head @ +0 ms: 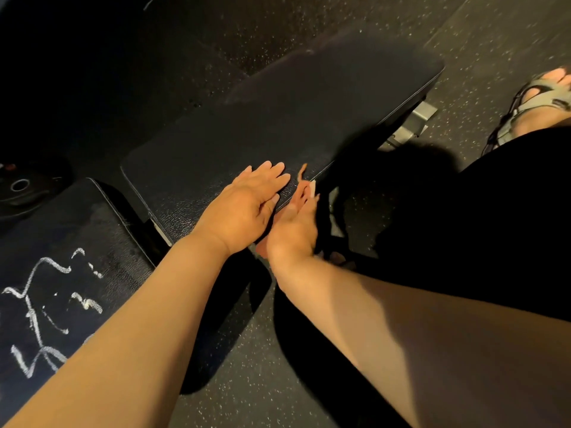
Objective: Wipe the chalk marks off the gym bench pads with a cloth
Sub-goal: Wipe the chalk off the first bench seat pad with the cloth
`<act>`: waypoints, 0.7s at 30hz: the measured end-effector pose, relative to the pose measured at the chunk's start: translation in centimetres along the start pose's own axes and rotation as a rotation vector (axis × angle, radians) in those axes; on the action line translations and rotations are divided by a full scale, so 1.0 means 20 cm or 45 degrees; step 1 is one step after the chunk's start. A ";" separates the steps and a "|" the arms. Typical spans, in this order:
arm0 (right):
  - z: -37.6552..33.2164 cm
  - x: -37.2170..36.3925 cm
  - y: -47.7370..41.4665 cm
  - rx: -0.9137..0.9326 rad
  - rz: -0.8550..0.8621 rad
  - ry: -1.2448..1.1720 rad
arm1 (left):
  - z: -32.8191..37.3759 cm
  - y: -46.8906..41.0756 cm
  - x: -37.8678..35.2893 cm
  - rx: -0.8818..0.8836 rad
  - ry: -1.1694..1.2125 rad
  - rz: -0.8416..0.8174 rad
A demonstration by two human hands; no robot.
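Chalk marks (46,304) on near pad (102,236), lower left, partly hidden by left forearm (139,319). Left hand (247,205) flat, fingers straight, on long pad (278,118); right hand (293,223) at its edge, fingers extended, blurred. Beyond: weight plate (21,186), sandalled foot (537,103).

The left hand (247,205) is laid flat, fingers straight, on the long bench pad (278,118) near its edge. The right hand (293,225) is held with fingers extended just beside that edge. White chalk marks (89,305) are seen on the seat pad (77,230). A weight plate (21,189) is noted on the speckled floor (247,381).
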State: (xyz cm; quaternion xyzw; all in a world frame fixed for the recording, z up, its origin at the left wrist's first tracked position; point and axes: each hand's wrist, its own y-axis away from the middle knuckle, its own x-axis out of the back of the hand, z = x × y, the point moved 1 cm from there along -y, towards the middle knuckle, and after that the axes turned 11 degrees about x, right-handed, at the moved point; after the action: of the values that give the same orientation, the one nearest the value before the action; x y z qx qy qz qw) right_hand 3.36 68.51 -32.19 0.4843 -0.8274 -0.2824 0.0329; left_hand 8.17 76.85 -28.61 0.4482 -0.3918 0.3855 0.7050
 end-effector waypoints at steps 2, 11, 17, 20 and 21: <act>0.00 0.01 0.03 -0.017 -0.037 0.099 | 0.01 -0.01 0.00 -0.021 -0.015 -0.003; 0.01 0.05 -0.04 0.311 -0.016 0.116 | 0.02 -0.03 -0.02 -0.018 -0.060 0.001; 0.03 0.00 -0.07 0.340 0.004 0.112 | 0.01 -0.03 -0.02 0.024 -0.021 0.003; -0.01 0.02 -0.11 0.313 0.009 0.155 | 0.04 -0.03 -0.01 -0.014 -0.030 0.011; -0.01 0.02 -0.05 0.369 -0.032 0.230 | 0.04 -0.02 -0.01 -0.014 -0.031 0.016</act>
State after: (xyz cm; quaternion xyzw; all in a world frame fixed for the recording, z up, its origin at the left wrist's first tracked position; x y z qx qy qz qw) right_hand 3.97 67.70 -32.66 0.5177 -0.8470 -0.1156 0.0335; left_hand 8.32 75.95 -28.68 0.4465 -0.4053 0.3824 0.7001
